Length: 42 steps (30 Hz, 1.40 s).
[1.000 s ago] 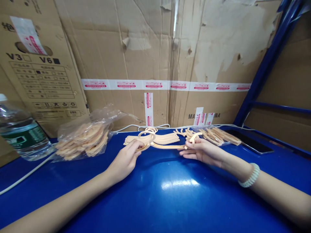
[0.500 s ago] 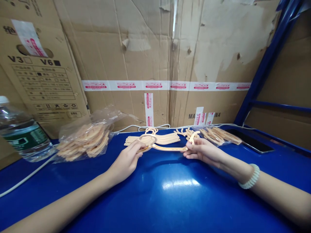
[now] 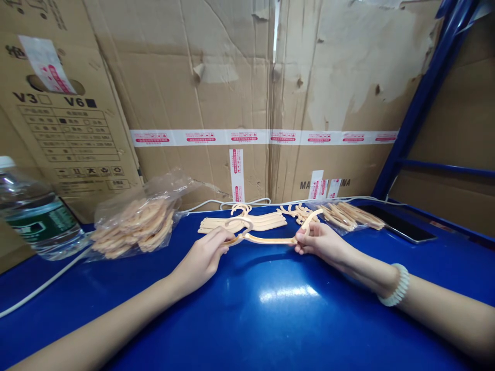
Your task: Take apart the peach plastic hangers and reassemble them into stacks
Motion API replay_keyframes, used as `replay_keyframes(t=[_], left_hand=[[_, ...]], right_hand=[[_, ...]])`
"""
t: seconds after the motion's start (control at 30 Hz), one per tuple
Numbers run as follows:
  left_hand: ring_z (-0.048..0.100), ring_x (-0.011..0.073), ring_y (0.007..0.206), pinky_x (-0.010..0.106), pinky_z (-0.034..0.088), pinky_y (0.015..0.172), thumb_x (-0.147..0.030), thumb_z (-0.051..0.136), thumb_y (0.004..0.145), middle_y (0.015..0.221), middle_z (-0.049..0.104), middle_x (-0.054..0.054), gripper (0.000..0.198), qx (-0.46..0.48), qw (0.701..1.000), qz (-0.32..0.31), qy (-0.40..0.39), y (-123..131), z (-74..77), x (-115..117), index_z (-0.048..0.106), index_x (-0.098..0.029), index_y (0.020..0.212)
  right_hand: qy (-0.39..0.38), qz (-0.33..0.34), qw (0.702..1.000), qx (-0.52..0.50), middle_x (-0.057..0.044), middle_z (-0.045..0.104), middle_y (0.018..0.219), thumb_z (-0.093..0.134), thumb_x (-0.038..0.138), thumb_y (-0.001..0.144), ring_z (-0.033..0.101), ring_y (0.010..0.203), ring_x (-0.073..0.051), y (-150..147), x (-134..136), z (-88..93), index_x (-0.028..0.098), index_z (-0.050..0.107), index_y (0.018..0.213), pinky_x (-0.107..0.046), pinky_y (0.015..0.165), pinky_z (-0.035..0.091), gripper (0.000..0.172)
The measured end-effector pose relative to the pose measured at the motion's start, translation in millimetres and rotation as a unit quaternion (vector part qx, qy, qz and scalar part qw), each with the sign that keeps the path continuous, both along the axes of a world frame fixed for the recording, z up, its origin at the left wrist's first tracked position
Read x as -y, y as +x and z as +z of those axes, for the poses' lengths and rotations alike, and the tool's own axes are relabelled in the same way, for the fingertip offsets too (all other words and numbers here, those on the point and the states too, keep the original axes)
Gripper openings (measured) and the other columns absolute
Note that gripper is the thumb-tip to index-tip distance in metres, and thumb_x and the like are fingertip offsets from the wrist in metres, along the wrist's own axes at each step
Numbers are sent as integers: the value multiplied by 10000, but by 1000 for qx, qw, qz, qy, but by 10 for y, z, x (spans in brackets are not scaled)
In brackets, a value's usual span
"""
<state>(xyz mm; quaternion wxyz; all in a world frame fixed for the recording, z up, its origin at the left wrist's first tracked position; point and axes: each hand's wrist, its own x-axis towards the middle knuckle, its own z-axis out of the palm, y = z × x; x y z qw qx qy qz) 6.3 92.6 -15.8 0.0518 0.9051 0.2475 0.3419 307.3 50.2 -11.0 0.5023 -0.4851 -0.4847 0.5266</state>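
Note:
A beige plastic clothes hanger (image 3: 270,240) is held up above the blue table between both hands. My left hand (image 3: 204,252) pinches its left arm, close to the curved hook (image 3: 249,224). The fingers of my right hand (image 3: 323,241) are closed on its right end. From those fingers a slim curved beige piece (image 3: 312,218) slants up to the right; whether it is joined to the hanger I cannot tell. Behind the hook lies a row of stacked beige hangers (image 3: 266,220). Small curved beige pieces (image 3: 296,211) lie in a pile behind my right hand.
At left, a clear bag (image 3: 133,226) of beige parts sits beside a water bottle (image 3: 40,221). At right are bagged beige strips (image 3: 351,214) and a phone (image 3: 406,229). A white cable (image 3: 46,286) runs along the table (image 3: 247,319). Cardboard (image 3: 193,103) walls the back.
The slanting piece at my right hand has tilted further to the right and shows more of its length. My right fingers have shifted slightly; my left hand stays almost in place.

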Motion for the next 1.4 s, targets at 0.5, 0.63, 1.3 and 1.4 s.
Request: replay_keyframes(t=[0.5,0.63,1.3,1.4], left_hand=[[601,161,764,314,502,748,-153,461,908,1012,612,55,229,16,999,39,13,31,30,39,502,-199,1128],[570,128,669,292,486,684,-172,496,884,988,596,45,172,35,998,51,3,47,47,44,528,-187,1053],[591,189,900,321,494,826,-237,462,959,957,589,51,175,11,998,53,21,-12,257,58,627,-195,1001],[598,192,914,308,483,822,-255,440,979,981,617,55,199,-29,998,39,28,-65,420,84,622,-194,1034]], right_hand=[[61,-45,997,19,-56,709,648,850,406,582,654,543,-150,-27,52,97,186,514,682,-275,551,548,414],[76,-45,996,-7,-68,718,689,848,464,585,689,594,-170,-30,73,171,173,550,732,-275,581,565,441],[104,58,993,-16,-52,714,762,806,363,676,638,632,-132,525,-74,430,154,738,892,-251,609,528,309],[84,119,987,66,-64,730,770,804,359,672,661,668,-145,732,-66,529,148,744,873,-252,627,531,298]])
